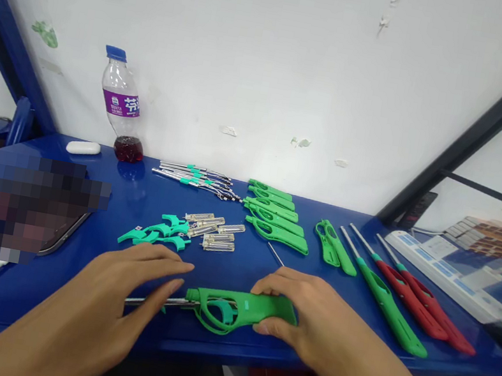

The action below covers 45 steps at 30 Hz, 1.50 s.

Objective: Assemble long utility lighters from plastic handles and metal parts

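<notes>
My right hand (pixel 298 306) grips the wide end of a green plastic lighter casing (pixel 259 307) near the table's front edge, thumb below and fingers above. A teal trigger (pixel 224 310) shows in the casing's loop. From its narrow end a metal rod (pixel 153 302) points left, passing behind my left thumb. My left hand (pixel 140 291) is beside the rod, thumb and fingers apart; whether it touches the rod I cannot tell. Behind the hands lie several teal triggers (pixel 158 233), clear fluid tanks (pixel 218 234), metal rods with wires (pixel 194 178) and green casing halves (pixel 275 218).
Right of these lie a green casing pair (pixel 335 247), a green lighter (pixel 386 302), two red lighters (pixel 411 294) and a white power strip (pixel 449 278). A bottle (pixel 122 107) and a white case (pixel 83 148) stand back left. A cabled, partly pixelated device (pixel 62 239) is left.
</notes>
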Each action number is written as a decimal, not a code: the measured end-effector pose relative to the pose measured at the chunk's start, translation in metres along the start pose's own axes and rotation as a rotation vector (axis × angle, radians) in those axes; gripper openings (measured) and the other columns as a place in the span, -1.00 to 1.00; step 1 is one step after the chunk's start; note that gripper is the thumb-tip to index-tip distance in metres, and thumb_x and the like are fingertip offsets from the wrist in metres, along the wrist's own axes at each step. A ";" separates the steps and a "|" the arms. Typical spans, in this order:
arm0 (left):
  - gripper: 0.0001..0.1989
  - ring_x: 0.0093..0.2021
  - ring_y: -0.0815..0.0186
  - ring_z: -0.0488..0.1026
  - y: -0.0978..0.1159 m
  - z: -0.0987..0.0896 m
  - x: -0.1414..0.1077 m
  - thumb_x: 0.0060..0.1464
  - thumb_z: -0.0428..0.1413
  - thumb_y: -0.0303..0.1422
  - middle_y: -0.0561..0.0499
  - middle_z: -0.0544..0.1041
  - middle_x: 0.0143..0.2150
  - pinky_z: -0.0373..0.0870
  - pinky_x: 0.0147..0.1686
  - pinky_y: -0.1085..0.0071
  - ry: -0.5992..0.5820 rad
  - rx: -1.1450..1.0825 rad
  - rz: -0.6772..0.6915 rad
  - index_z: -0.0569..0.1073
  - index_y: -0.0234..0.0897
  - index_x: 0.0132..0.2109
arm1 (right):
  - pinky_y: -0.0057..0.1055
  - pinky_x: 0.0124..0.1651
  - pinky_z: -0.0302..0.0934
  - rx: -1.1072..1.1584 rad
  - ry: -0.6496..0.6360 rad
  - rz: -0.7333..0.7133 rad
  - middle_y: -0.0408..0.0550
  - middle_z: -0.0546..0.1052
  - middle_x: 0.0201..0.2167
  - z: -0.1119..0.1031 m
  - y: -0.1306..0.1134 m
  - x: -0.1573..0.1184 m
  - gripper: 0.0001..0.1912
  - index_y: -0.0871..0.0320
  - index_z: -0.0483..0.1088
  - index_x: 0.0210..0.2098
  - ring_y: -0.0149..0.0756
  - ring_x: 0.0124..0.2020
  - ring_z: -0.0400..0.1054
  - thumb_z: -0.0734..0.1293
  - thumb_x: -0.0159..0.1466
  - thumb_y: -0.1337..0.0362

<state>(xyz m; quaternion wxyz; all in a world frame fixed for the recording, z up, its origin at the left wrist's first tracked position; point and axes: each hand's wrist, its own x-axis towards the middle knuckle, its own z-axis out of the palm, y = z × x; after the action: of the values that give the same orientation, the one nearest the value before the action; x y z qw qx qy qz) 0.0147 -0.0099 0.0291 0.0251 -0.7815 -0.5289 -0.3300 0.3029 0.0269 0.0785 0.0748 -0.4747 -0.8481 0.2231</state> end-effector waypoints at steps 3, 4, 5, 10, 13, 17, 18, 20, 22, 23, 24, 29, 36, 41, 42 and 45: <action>-0.70 -0.02 0.10 0.67 0.006 0.005 -0.003 0.41 0.04 -0.16 0.00 0.71 -0.03 0.64 -0.06 0.22 -0.085 -0.042 0.020 0.65 -0.05 0.03 | -0.28 0.12 0.29 -0.001 -0.028 0.001 -0.16 0.61 -0.05 0.002 -0.004 0.004 -0.75 -0.05 0.58 -0.04 -0.13 -0.02 0.52 0.53 0.30 0.30; -0.71 -0.03 0.12 0.67 0.009 0.007 -0.004 0.40 0.05 -0.19 0.00 0.71 -0.02 0.63 -0.06 0.26 -0.121 -0.058 0.022 0.65 -0.06 0.03 | -0.29 0.12 0.29 -0.005 -0.035 0.000 -0.17 0.61 -0.06 0.003 -0.004 0.005 -0.74 -0.06 0.58 -0.04 -0.13 -0.02 0.52 0.54 0.29 0.31; -0.72 -0.04 0.14 0.67 0.011 0.009 -0.005 0.39 0.06 -0.21 0.00 0.70 -0.02 0.63 -0.05 0.28 -0.155 -0.070 0.022 0.65 -0.06 0.03 | -0.29 0.11 0.29 -0.009 -0.043 0.000 -0.17 0.61 -0.06 0.004 -0.004 0.006 -0.72 -0.06 0.58 -0.04 -0.13 -0.03 0.52 0.54 0.28 0.31; -0.72 -0.11 0.20 0.65 0.013 0.014 -0.001 0.34 0.07 -0.41 0.03 0.68 -0.06 0.61 -0.06 0.30 -0.278 -0.099 0.036 0.66 -0.05 0.00 | -0.32 0.05 0.29 -0.022 -0.051 0.010 -0.17 0.61 -0.07 0.006 -0.001 0.010 -0.71 -0.06 0.58 -0.05 -0.14 -0.06 0.52 0.55 0.25 0.34; -0.68 -0.15 0.24 0.65 0.011 0.014 0.003 0.30 0.06 -0.51 0.04 0.68 -0.12 0.60 -0.08 0.35 -0.305 -0.116 0.053 0.67 -0.07 -0.05 | -0.32 0.04 0.28 -0.016 -0.052 0.015 -0.18 0.60 -0.08 0.006 -0.001 0.011 -0.72 -0.05 0.57 -0.07 -0.15 -0.06 0.51 0.55 0.25 0.36; -0.70 -0.16 0.24 0.64 0.011 0.013 0.003 0.31 0.07 -0.50 0.04 0.67 -0.12 0.58 -0.09 0.36 -0.319 -0.131 0.036 0.66 -0.08 -0.06 | -0.32 0.04 0.26 -0.007 -0.058 0.006 -0.18 0.60 -0.08 0.006 -0.001 0.011 -0.72 -0.05 0.57 -0.07 -0.15 -0.06 0.49 0.55 0.26 0.35; -0.70 -0.16 0.24 0.63 0.011 0.013 0.003 0.32 0.07 -0.49 0.04 0.66 -0.12 0.58 -0.08 0.35 -0.325 -0.138 0.029 0.66 -0.07 -0.06 | -0.32 0.03 0.25 -0.005 -0.059 0.007 -0.19 0.60 -0.09 0.006 -0.001 0.010 -0.73 -0.05 0.56 -0.08 -0.15 -0.06 0.49 0.55 0.26 0.35; -0.70 -0.16 0.24 0.63 0.010 0.014 0.001 0.33 0.06 -0.48 0.04 0.66 -0.10 0.56 -0.08 0.34 -0.336 -0.152 0.018 0.66 -0.06 -0.06 | -0.33 0.00 0.25 0.003 -0.057 0.010 -0.20 0.59 -0.11 0.006 -0.002 0.010 -0.74 -0.05 0.56 -0.09 -0.17 -0.07 0.49 0.55 0.26 0.35; -0.69 -0.14 0.24 0.62 0.009 0.016 -0.001 0.35 0.04 -0.48 0.04 0.64 -0.08 0.55 -0.09 0.34 -0.344 -0.160 0.004 0.65 -0.05 -0.04 | -0.35 -0.04 0.24 0.013 -0.055 0.015 -0.22 0.59 -0.14 0.006 -0.003 0.010 -0.76 -0.04 0.56 -0.12 -0.19 -0.09 0.49 0.55 0.26 0.36; -0.69 -0.13 0.25 0.61 0.008 0.017 -0.002 0.36 0.04 -0.47 0.04 0.64 -0.08 0.54 -0.10 0.35 -0.347 -0.161 -0.001 0.65 -0.05 -0.02 | -0.36 -0.06 0.24 0.018 -0.050 0.017 -0.22 0.59 -0.15 0.006 -0.004 0.010 -0.77 -0.03 0.56 -0.13 -0.20 -0.11 0.49 0.54 0.26 0.38; -0.68 -0.13 0.25 0.60 0.007 0.018 -0.003 0.37 0.03 -0.47 0.04 0.63 -0.07 0.53 -0.10 0.36 -0.350 -0.160 -0.006 0.64 -0.04 -0.01 | -0.36 -0.07 0.23 0.024 -0.046 0.018 -0.22 0.59 -0.16 0.006 -0.004 0.010 -0.77 -0.02 0.56 -0.14 -0.21 -0.12 0.49 0.54 0.26 0.39; -0.66 -0.11 0.23 0.56 0.006 0.023 -0.003 0.40 -0.02 -0.48 0.02 0.60 -0.09 0.49 -0.10 0.34 -0.365 -0.145 -0.010 0.64 -0.07 -0.06 | -0.39 -0.09 0.19 0.059 -0.021 0.048 -0.22 0.59 -0.19 0.012 -0.001 0.013 -0.74 0.00 0.57 -0.18 -0.25 -0.16 0.48 0.56 0.21 0.43; -0.59 -0.12 0.09 0.57 0.015 0.020 -0.001 0.33 -0.07 -0.56 -0.08 0.61 -0.10 0.54 -0.17 0.18 -0.424 0.029 0.019 0.66 -0.15 -0.07 | -0.40 -0.13 0.13 0.078 0.013 0.194 -0.26 0.54 -0.21 0.020 0.003 0.015 -0.74 -0.08 0.56 -0.22 -0.25 -0.13 0.45 0.59 0.17 0.36; -0.43 -0.02 -0.06 0.58 0.023 0.019 0.000 0.12 -0.05 -0.71 -0.18 0.61 -0.02 0.54 -0.04 -0.07 -0.492 0.206 0.080 0.63 -0.19 0.10 | -0.39 -0.16 0.09 0.038 -0.007 0.235 -0.28 0.54 -0.23 0.018 0.001 0.019 -0.72 -0.10 0.56 -0.26 -0.23 -0.13 0.45 0.62 0.12 0.35; -0.42 -0.02 -0.06 0.58 0.024 0.019 0.000 0.11 -0.06 -0.73 -0.18 0.61 -0.02 0.54 -0.03 -0.08 -0.492 0.206 0.078 0.62 -0.20 0.11 | -0.38 -0.17 0.09 0.036 -0.012 0.234 -0.28 0.53 -0.23 0.017 0.000 0.019 -0.72 -0.10 0.56 -0.25 -0.24 -0.14 0.45 0.61 0.12 0.34; -0.46 -0.07 0.00 0.58 0.022 0.020 0.001 0.16 -0.07 -0.70 -0.14 0.61 -0.10 0.56 -0.08 0.00 -0.468 0.160 0.070 0.63 -0.19 0.06 | -0.36 -0.17 0.10 0.040 -0.039 0.222 -0.26 0.53 -0.22 0.013 -0.001 0.018 -0.72 -0.10 0.54 -0.21 -0.23 -0.15 0.43 0.59 0.14 0.32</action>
<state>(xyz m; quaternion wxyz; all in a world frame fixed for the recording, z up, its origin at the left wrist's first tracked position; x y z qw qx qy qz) 0.0431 -0.0104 0.0209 -0.0250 -0.8499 -0.5174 -0.0964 0.2882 0.0378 0.0652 0.0426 -0.5596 -0.7870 0.2561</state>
